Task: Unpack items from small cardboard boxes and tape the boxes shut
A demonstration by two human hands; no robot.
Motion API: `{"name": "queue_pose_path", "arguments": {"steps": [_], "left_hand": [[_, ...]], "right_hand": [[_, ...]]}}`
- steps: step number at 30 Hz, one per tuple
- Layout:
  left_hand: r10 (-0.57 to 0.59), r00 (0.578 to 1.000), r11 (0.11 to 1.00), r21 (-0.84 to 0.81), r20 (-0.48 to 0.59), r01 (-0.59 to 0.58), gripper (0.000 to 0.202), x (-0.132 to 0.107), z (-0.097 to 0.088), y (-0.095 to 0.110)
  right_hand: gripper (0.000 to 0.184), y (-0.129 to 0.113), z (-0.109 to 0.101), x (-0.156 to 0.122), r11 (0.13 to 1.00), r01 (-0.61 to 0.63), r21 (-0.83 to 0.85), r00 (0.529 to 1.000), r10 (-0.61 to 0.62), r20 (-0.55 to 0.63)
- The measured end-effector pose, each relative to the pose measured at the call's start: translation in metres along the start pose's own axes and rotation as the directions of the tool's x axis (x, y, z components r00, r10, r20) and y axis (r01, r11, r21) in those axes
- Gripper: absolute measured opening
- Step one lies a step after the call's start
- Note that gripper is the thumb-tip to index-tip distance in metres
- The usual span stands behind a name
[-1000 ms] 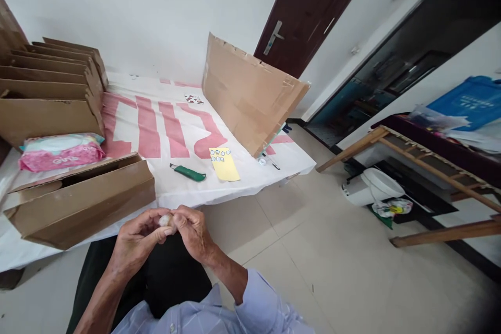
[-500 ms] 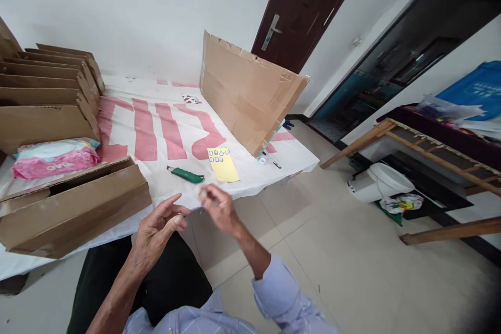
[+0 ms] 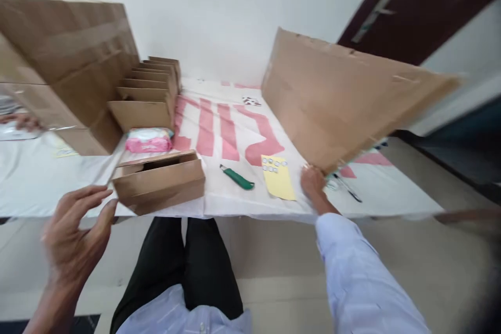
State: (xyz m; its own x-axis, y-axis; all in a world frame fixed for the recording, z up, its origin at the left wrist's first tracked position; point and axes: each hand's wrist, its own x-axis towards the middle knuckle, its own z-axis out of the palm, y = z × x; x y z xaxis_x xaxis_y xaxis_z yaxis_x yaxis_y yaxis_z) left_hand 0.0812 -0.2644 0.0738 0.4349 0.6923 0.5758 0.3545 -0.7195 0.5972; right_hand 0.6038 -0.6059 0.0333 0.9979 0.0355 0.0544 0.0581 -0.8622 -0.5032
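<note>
My right hand (image 3: 312,181) reaches across the table edge to the foot of a big leaning cardboard sheet (image 3: 344,99); its fingers are curled and turned away, so I cannot see what they touch or hold. A yellow paper (image 3: 278,183) carrying several small stickers lies just left of that hand. My left hand (image 3: 76,232) hovers open with fingers apart in front of the table, close to a low cardboard box (image 3: 160,182). A green utility knife (image 3: 237,178) lies between the box and the yellow paper.
A white cloth with red stripes (image 3: 219,125) covers the table. A stack of cardboard dividers (image 3: 146,91) and a large carton (image 3: 66,57) stand at the left, with a pink wipes pack (image 3: 149,140) beside them. A dark pen (image 3: 347,188) lies right of my hand. A dark door (image 3: 422,5) is behind.
My hands have parted from in front of my lap. The right one has reached forward to the cardboard sheet's base, the left has swung out leftward and opened. My view has turned left.
</note>
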Motion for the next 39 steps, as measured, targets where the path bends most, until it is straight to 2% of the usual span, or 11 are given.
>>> {"name": "queue_pose_path", "arguments": {"steps": [2, 6, 10, 13, 17, 20, 23, 30, 35, 37, 39], "left_hand": [[-0.034, 0.995, 0.998, 0.055, -0.097, 0.04, 0.027, 0.015, -0.001, -0.01], [-0.135, 0.99, 0.988, -0.068, 0.026, 0.137, 0.037, 0.039, 0.013, -0.037], [-0.13, 0.975, 0.963, -0.21, 0.182, 0.168, 0.041, 0.055, 0.025, -0.056], [-0.05, 0.954, 0.941, -0.305, 0.297, 0.144, 0.049, 0.067, 0.028, -0.059], [0.037, 0.915, 0.927, -0.357, 0.402, 0.119, 0.061, 0.078, 0.028, -0.056], [0.004, 0.885, 0.935, -0.314, 0.466, 0.161, 0.069, 0.079, 0.025, -0.054], [-0.004, 0.856, 0.949, -0.268, 0.517, 0.167, 0.091, 0.08, 0.023, -0.056], [0.016, 0.784, 0.975, -0.184, 0.62, 0.125, 0.136, 0.096, 0.023, -0.052], [-0.011, 0.747, 0.993, -0.082, 0.665, 0.088, 0.14, 0.11, 0.024, -0.04], [-0.039, 0.731, 0.995, -0.043, 0.681, 0.093, 0.135, 0.113, 0.026, -0.038], [-0.056, 0.734, 0.995, -0.018, 0.677, 0.093, 0.125, 0.112, 0.028, -0.036]], "right_hand": [[0.047, 0.001, 0.002, 0.004, 0.999, -0.006, -0.034, 1.0, 0.007, 0.024], [0.058, -0.005, -0.008, -0.006, 0.996, 0.065, -0.059, 0.997, -0.068, -0.044], [0.059, -0.056, -0.005, -0.042, 0.875, 0.409, 0.257, 0.912, -0.396, -0.105], [0.051, -0.119, 0.017, -0.086, 0.704, 0.566, 0.43, 0.778, -0.629, 0.006], [0.043, -0.19, 0.039, -0.158, 0.42, 0.654, 0.629, 0.475, -0.875, 0.091], [0.032, -0.207, 0.035, -0.199, 0.169, 0.694, 0.7, 0.246, -0.969, -0.01], [0.022, -0.198, 0.025, -0.218, 0.024, 0.765, 0.643, 0.136, -0.983, -0.124], [0.027, -0.206, 0.02, -0.221, 0.053, 0.881, 0.47, 0.036, -0.998, 0.045], [0.026, -0.254, 0.026, -0.223, -0.107, 0.979, 0.171, -0.156, -0.939, 0.307], [0.027, -0.264, 0.024, -0.225, -0.135, 0.991, 0.007, -0.127, -0.912, 0.39], [0.028, -0.265, 0.02, -0.225, -0.109, 0.984, -0.143, -0.044, -0.917, 0.396]]}}
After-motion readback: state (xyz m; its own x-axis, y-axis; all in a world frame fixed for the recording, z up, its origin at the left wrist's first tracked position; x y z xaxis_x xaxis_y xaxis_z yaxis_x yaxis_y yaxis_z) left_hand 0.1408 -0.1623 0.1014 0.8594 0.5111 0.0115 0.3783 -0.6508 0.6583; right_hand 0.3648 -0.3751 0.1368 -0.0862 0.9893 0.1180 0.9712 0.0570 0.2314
